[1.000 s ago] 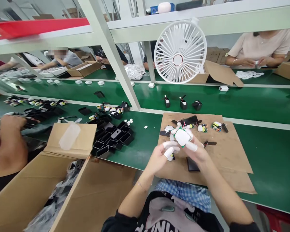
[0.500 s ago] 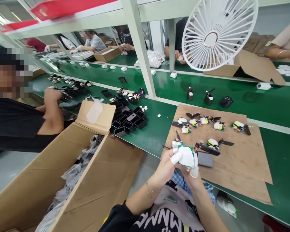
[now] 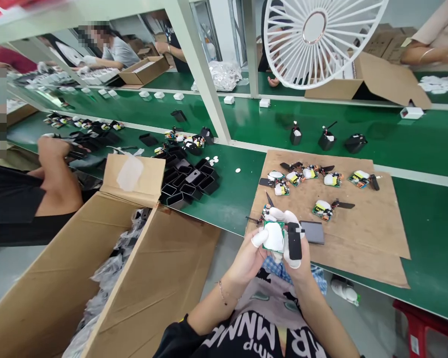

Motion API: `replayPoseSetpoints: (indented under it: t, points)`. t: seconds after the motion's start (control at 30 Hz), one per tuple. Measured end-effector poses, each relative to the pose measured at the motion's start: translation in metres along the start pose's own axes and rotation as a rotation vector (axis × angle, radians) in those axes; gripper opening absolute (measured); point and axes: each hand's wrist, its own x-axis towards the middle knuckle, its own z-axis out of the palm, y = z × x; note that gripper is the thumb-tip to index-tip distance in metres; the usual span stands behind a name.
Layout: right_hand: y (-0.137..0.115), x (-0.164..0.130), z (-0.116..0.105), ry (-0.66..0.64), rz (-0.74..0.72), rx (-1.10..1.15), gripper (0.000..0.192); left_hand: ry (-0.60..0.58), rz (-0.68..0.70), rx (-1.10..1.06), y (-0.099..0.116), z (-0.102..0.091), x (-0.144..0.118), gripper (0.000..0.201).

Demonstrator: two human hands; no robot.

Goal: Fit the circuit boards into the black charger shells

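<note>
While left hand (image 3: 251,253) fingers pinch the small green circuit board (image 3: 274,236), right hand (image 3: 296,253) grips the black rectangular plastic shell (image 3: 294,241); best keep both square, over brown cardboard sheet (image 3: 362,233).

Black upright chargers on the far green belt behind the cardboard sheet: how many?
3, in a row: left, middle, right. Others may sit hidden farther along.

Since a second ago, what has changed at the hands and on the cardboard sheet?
The left hand and right hand have drawn back from over the cardboard sheet to its near edge, still holding the small circuit board. The right hand has also picked up a black strip, now held upright beside the board. The loose boards, the grey plate and the black casings lie as before.
</note>
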Motion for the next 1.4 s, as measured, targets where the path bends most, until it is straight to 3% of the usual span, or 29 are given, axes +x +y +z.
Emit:
replayPoseSetpoints:
  t: [0.17,0.3,0.37,0.43,0.53,0.57,0.6,0.67,0.73,0.83,0.9,1.0,1.07,1.13,1.23,1.3,1.4]
  points:
    - [0.002,-0.001,-0.005,-0.039,-0.067,-0.011,0.067,0.017,0.020,0.050,-0.012,0.003,-0.003,0.049]
    - [0.002,-0.002,-0.014,0.109,-0.131,-0.011,0.060,-0.055,0.214,0.600,-0.005,-0.003,0.001,0.061]
    - [-0.006,-0.004,-0.022,0.186,-0.163,0.002,0.062,0.015,0.368,0.864,0.014,-0.016,0.009,0.057]
    - [-0.019,-0.006,-0.032,0.261,-0.165,0.013,0.066,0.218,0.541,0.988,0.044,-0.038,0.022,0.040]
    - [-0.038,-0.013,-0.051,0.391,-0.192,-0.019,0.066,0.523,0.712,1.124,0.095,-0.081,0.047,0.033]
    - [-0.042,-0.017,-0.058,0.419,-0.210,-0.039,0.065,0.703,0.756,1.335,0.109,-0.095,0.056,0.030]
    - [-0.044,-0.021,-0.063,0.435,-0.225,-0.058,0.065,0.764,0.724,1.543,0.121,-0.108,0.063,0.027]
    - [-0.046,-0.030,-0.071,0.441,-0.228,-0.076,0.064,0.740,0.651,1.874,0.135,-0.126,0.072,0.019]
    - [-0.043,-0.035,-0.072,0.436,-0.212,-0.051,0.063,0.621,0.649,2.015,0.137,-0.128,0.073,0.011]
    - [-0.037,-0.034,-0.058,0.400,-0.161,0.027,0.060,0.407,0.843,1.868,0.118,-0.103,0.059,0.016]
    - [-0.033,-0.027,-0.040,0.326,-0.102,0.093,0.058,0.152,0.945,1.624,0.097,-0.073,0.046,0.022]
    - [-0.030,-0.014,-0.012,0.205,0.002,0.232,0.061,-0.229,0.875,1.275,0.062,-0.027,0.026,0.025]
    - [-0.031,-0.008,-0.002,0.200,0.047,0.304,0.063,-0.352,0.780,1.075,0.044,-0.003,0.016,0.020]
    - [-0.033,-0.006,-0.002,0.252,0.082,0.305,0.066,-0.400,0.698,0.866,0.031,0.010,0.009,0.016]
    - [-0.036,-0.010,-0.012,0.331,0.141,0.226,0.079,-0.434,0.587,0.612,0.017,0.018,0.003,0.057]
    - [-0.037,-0.013,-0.018,0.344,0.162,0.168,0.082,-0.427,0.528,0.539,0.010,0.019,0.002,0.071]
    - [-0.035,-0.017,-0.020,0.320,0.155,0.123,0.083,-0.359,0.501,0.522,0.006,0.020,0.002,0.072]
